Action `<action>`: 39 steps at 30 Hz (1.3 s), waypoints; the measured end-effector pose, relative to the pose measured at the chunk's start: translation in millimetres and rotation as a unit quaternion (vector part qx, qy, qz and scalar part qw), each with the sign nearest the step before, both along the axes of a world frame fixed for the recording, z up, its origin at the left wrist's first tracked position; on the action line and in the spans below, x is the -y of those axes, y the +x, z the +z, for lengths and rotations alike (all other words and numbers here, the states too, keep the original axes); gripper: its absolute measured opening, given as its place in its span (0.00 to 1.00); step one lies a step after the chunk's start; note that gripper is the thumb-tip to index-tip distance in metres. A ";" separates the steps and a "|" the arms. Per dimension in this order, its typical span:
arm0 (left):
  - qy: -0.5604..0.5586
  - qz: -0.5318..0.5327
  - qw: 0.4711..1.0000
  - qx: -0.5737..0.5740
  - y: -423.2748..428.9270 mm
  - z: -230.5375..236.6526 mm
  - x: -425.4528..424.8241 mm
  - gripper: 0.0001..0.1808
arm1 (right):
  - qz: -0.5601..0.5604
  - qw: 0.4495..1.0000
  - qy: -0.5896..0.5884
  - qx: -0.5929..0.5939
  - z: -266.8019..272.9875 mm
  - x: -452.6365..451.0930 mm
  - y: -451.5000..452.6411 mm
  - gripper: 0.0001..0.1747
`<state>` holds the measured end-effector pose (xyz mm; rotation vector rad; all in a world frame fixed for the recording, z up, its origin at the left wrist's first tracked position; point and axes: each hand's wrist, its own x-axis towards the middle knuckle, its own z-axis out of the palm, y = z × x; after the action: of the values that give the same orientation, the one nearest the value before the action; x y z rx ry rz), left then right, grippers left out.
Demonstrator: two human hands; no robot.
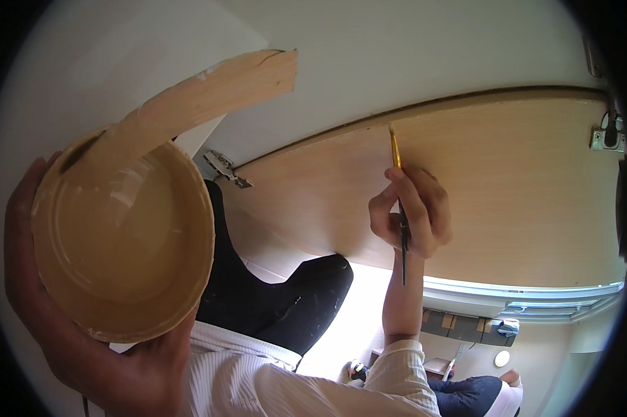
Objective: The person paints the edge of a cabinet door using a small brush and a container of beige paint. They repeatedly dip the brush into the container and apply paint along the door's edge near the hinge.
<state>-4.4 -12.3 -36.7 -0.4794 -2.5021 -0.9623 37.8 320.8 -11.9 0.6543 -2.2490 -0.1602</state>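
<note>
My left hand grips a round paint tub from below and the side. Tan paint covers the inside, and a flat wooden stick leans out over the tub's far rim. Between the thumb and fingers of my right hand is a thin paintbrush with a dark handle and gold ferrule. Its bristle tip lies at the upper edge of a wood-grain cabinet door, and appears to touch it. Small dents or marks run along that edge left of the tip.
Metal cabinet hinges join the door at the left; another hinge sits at the right. A pale panel stands beyond the edge. My dark-trousered knees are below. Another person is in the room behind, near a dark padded piece.
</note>
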 end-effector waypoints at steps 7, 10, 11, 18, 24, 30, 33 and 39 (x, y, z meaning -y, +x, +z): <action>0.011 0.005 1.000 0.000 -0.2 3.3 0.8 0.59 | 0.009 1.000 0.001 0.004 0.5 1.8 -4.5 0.10; 0.004 0.006 1.000 -0.001 0.1 3.7 -0.8 0.59 | 0.006 1.000 0.002 0.004 -0.2 0.4 -3.5 0.10; 0.002 0.005 1.000 -0.002 0.2 2.8 -1.4 0.59 | 0.005 1.000 0.002 0.003 -0.9 -0.3 -2.3 0.10; 0.006 0.004 1.000 0.004 -1.0 2.5 0.1 0.59 | 0.008 1.000 0.004 0.004 -0.6 0.0 -4.1 0.10; 0.002 0.000 1.000 -0.001 -0.2 1.3 1.2 0.60 | 0.007 1.000 0.002 0.001 -1.0 0.0 -3.0 0.11; -0.014 0.004 1.000 -0.004 -0.4 0.9 1.8 0.60 | 0.009 1.000 0.001 0.001 -1.5 0.3 -4.3 0.11; -0.017 0.003 1.000 -0.007 -0.3 -0.1 2.7 0.60 | 0.011 1.000 0.001 0.002 -1.4 0.8 -4.0 0.11; -0.003 0.000 1.000 -0.003 -0.6 2.4 -0.2 0.59 | 0.008 1.000 -0.001 -0.003 -3.0 0.1 -3.3 0.11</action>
<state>-5.0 -12.1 -34.3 -0.4825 -2.5016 -0.9513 34.5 320.8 -14.9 0.6693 -2.2365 -0.1521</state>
